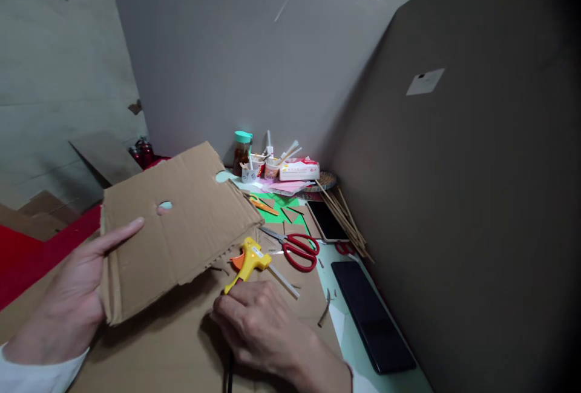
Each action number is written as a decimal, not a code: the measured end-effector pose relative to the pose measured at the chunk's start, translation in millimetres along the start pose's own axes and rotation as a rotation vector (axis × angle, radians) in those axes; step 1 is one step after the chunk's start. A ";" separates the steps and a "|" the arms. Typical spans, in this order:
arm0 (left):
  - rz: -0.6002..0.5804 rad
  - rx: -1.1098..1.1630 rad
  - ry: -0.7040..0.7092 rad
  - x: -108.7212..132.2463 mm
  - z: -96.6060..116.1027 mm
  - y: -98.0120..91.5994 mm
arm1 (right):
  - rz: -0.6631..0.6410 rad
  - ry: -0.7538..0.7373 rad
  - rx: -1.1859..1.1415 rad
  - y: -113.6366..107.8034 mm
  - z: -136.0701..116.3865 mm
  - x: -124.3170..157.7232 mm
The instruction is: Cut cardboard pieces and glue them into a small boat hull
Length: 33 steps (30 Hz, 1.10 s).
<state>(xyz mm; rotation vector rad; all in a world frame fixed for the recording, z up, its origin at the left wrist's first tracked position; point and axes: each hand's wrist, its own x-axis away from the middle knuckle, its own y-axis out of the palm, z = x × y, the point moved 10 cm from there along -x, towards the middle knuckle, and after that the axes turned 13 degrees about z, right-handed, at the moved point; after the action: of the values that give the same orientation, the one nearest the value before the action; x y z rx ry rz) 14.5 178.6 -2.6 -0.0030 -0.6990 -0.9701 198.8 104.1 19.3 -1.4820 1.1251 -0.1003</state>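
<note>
- While the cardboard piece [181, 223] is held tilted above the tabletop [354, 344], its left edge is gripped by the left hand [68, 302]; one of the fingers [122, 232] is stretched flat over the upper face toward a small round hole [166, 205].
- Just below the cardboard piece's lower right edge, a glue gun [249, 260], yellow in colour, is clasped by the right hand [258, 326], with the fingers [231, 308] curled tight round its handle and the nozzle close to that edge.
- Under the cardboard piece, a larger cardboard sheet [172, 344] is spread over the tabletop.
- To the right of the cardboard piece, red scissors [297, 250] are laid beside the glue gun, and a phone [327, 220], a bundle of wooden sticks [347, 217] and a dark slab [372, 314] are seen further right.
- Behind the cardboard piece's far corner, green paper [276, 205], orange scissors [263, 204], a jar [242, 151] with a teal lid and a tissue pack [299, 169] are gathered by the wall.
</note>
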 end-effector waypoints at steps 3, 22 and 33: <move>-0.042 0.023 -0.069 1.0 -8.7 6.0 | 0.103 0.115 -0.068 -12.5 10.8 -0.6; -0.224 0.014 0.128 12.3 -13.3 17.7 | 0.391 0.939 -1.118 3.0 67.5 21.0; -0.191 -0.130 0.017 0.8 -37.2 11.7 | 0.322 0.930 -1.122 8.9 71.4 17.5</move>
<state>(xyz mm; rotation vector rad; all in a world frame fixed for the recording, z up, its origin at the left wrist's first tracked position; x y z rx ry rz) 43.8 173.6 -27.9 -0.0423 -0.6274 -1.1968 248.1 145.3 -17.4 -2.2762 2.4075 0.1096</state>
